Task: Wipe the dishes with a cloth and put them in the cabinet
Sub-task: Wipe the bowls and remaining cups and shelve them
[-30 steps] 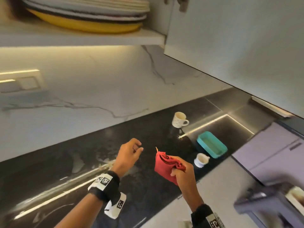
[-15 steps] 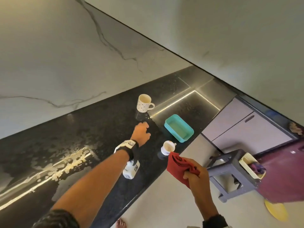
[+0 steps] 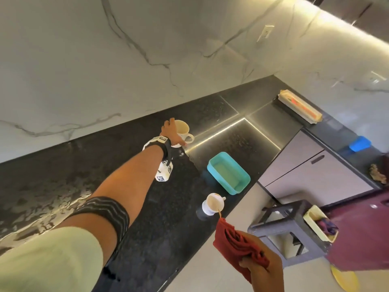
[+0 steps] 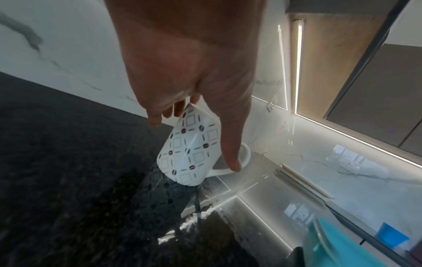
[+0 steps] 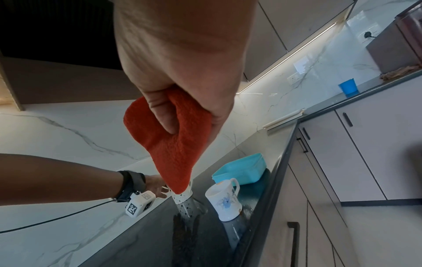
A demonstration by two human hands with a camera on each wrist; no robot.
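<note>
A white patterned mug (image 3: 183,129) stands at the back of the black counter (image 3: 147,207). My left hand (image 3: 171,131) is stretched out to it. In the left wrist view the thumb (image 4: 230,144) lies by the handle and the fingers (image 4: 157,119) curl round the far side of the patterned mug (image 4: 191,153), whose base touches the counter. My right hand (image 3: 261,268) grips a bunched red cloth (image 3: 235,241) off the counter's front edge; the red cloth (image 5: 169,144) hangs from the right hand (image 5: 182,72). A small floral mug (image 3: 212,204) stands near the front edge.
A teal plastic tub (image 3: 228,172) sits right of the mugs. The counter's left part is wet (image 3: 52,186). A long cream box (image 3: 299,106) and a blue cup (image 3: 360,143) stand on the side counter. A grey stool (image 3: 288,226) carries a cream tray (image 3: 317,224).
My left hand has reached from mid-counter out to the patterned mug and closed round it. My right hand with the cloth has dropped toward the lower right. The view has swung down and right.
</note>
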